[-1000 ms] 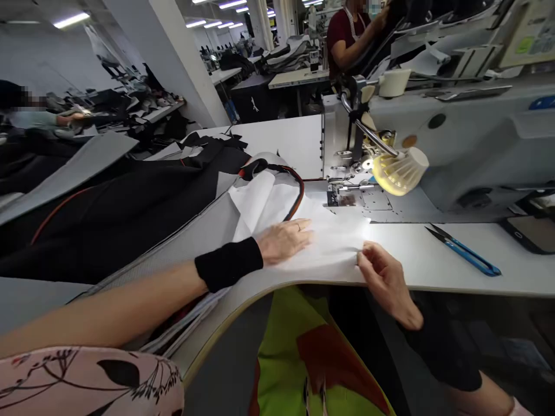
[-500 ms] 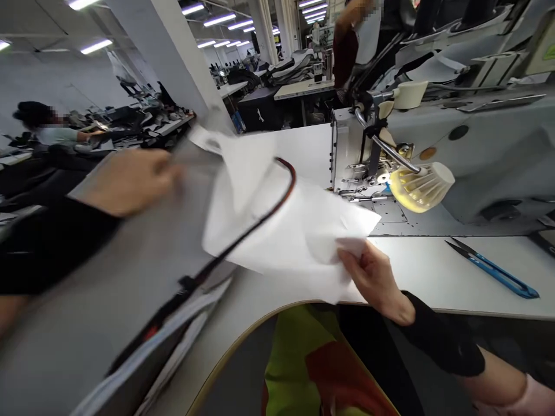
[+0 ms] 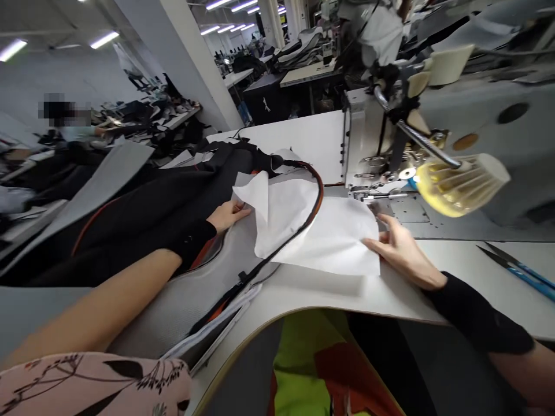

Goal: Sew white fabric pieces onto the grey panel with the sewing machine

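A thin white sheet (image 3: 338, 242), perhaps fabric or paper, lies over the table beside the sewing machine (image 3: 373, 138). My right hand (image 3: 405, 251) has its thumb and fingers closed at the sheet's right edge, close to the needle area. At the folded left part of the white material, my left hand (image 3: 228, 216) pinches with thumb and fingertips; exactly which layer is partly hidden. A curved black and reddish-brown edging strip (image 3: 318, 199) crosses the white material. It runs down toward a grey panel (image 3: 173, 306) under my left arm.
Blue-handled thread snips (image 3: 522, 268) lie on the table at right. A lit lamp (image 3: 462, 182) hangs before the machine. Black cloth (image 3: 173, 193) is heaped at left. The table's curved front edge (image 3: 243, 341) is near my lap. A person (image 3: 76, 124) sits far left.
My left hand has come from the left, where it was blurred, to the white material. The sheet, raised and crumpled before, now lies flatter. My right hand still holds its right edge.
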Action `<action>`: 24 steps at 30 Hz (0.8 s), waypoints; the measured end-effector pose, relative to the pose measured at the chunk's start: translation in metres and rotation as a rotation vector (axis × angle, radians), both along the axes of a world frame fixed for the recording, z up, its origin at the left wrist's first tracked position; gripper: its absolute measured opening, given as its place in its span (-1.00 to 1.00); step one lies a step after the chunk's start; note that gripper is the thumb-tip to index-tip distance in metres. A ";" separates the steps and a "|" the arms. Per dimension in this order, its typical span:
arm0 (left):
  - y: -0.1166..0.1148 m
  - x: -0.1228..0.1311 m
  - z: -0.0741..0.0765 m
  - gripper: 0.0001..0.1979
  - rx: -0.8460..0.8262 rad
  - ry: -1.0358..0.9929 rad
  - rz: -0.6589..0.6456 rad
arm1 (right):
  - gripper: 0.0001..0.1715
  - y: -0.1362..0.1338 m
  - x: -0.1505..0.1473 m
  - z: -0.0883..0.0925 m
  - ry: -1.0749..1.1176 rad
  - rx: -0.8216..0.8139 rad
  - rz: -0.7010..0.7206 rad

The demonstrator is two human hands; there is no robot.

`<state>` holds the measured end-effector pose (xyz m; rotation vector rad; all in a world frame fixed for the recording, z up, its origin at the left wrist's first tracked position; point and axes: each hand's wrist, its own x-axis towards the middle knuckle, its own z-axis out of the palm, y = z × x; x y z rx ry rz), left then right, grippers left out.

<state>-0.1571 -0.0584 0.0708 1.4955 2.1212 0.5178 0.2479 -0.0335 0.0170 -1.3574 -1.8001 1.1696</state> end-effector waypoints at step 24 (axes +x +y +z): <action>-0.007 0.199 -0.034 -0.54 0.138 0.367 -1.056 | -0.60 -0.033 -0.005 -0.001 -0.497 0.796 0.530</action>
